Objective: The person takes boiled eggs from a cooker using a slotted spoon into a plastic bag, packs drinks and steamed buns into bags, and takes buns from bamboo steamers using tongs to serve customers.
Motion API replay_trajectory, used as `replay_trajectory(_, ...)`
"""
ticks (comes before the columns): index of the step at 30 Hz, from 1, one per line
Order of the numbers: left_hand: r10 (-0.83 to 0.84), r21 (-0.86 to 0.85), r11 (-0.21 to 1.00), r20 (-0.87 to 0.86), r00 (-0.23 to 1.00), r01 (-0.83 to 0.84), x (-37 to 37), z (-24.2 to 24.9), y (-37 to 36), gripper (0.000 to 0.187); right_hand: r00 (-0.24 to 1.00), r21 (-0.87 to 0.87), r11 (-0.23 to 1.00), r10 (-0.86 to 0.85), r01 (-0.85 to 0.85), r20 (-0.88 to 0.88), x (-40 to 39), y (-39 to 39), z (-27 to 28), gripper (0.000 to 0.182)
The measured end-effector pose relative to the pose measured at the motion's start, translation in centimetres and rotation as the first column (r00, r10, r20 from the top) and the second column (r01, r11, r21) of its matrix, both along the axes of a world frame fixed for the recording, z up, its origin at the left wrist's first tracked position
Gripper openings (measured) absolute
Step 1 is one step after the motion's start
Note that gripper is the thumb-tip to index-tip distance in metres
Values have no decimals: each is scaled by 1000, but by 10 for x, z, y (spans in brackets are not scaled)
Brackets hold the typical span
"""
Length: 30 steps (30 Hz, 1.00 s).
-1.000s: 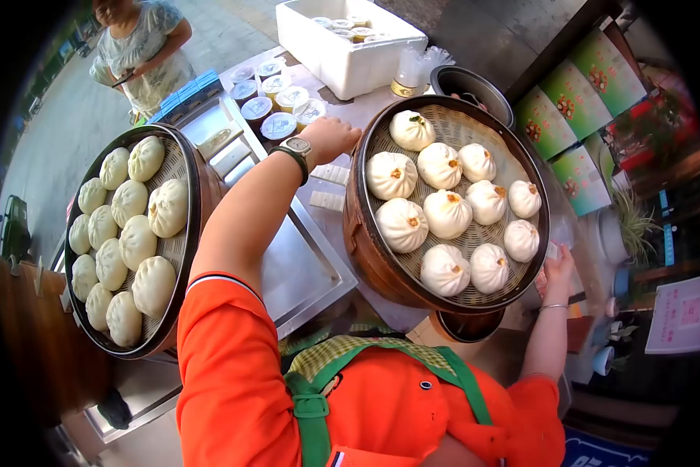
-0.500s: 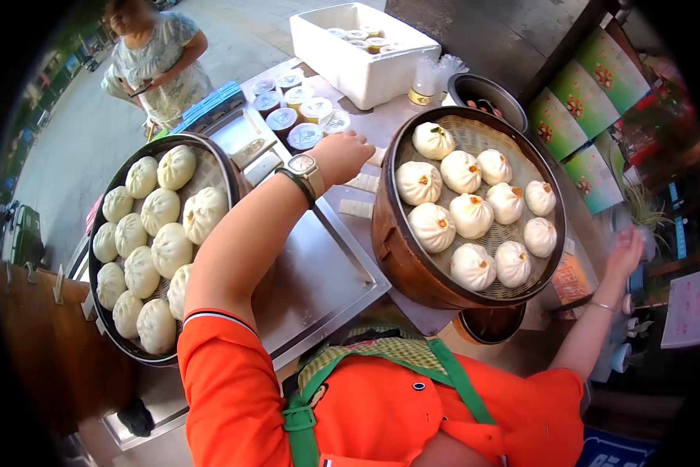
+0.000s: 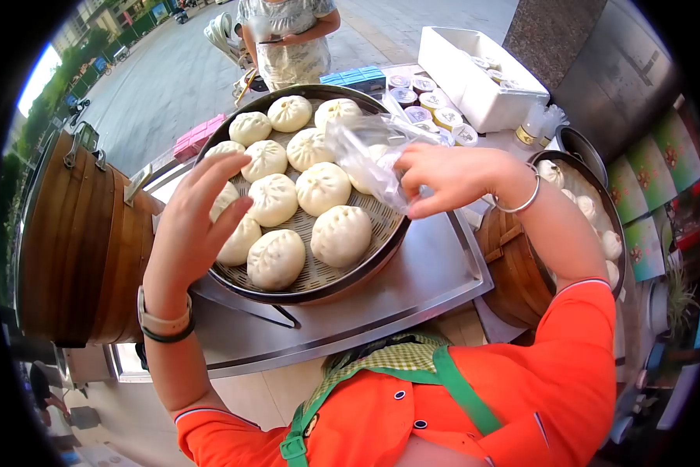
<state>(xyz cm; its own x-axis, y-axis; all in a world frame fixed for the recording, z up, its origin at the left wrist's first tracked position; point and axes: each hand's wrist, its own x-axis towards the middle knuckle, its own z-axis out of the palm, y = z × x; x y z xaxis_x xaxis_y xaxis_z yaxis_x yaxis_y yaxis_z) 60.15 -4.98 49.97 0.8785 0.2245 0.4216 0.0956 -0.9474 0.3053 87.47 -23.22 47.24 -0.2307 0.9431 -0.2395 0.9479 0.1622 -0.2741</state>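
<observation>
My right hand (image 3: 451,180) is closed on a clear plastic bag (image 3: 369,152), which hangs over the right side of a round steamer tray (image 3: 319,286). White steamed buns (image 3: 273,200) with pleated tops sit spread across its slatted base. Part of the bag covers a bun near the right rim. My left hand (image 3: 198,210), wearing a watch on its wrist, hovers at the tray's left edge with fingers apart and nothing visible in them. Some buns lie partly hidden behind those fingers.
A stacked wooden steamer (image 3: 89,241) rises at left. Another steamer with buns (image 3: 513,272) stands at right. Behind are sealed cups (image 3: 447,118) and a white foam box (image 3: 474,86). A person (image 3: 287,47) stands across the counter.
The view has swung left. My left hand has left the cups for the steamer's left edge. My right hand has come from the far right and now holds a plastic bag over the buns.
</observation>
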Motion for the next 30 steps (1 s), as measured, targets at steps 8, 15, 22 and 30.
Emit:
replay_trajectory(8,112,-389,910,-92,989,-140,-137,-68,-1,39,924,28,938,-344,344,167,-21,53,-25,61)
replay_trajectory(15,46,-469,878,-114,992,-94,-146,-99,-10,40,917,-5,928,-367,372,156,-11,78,-57,59)
replay_trajectory(22,-3,-511,857,-134,991,-67,-140,-102,-30,39,726,-235,812,-583,534,-365,35,89,-39,57)
replay_trajectory(30,-75,-542,840,-168,983,-29,-124,-113,-63,40,962,226,956,-224,185,158,-1,66,-82,64)
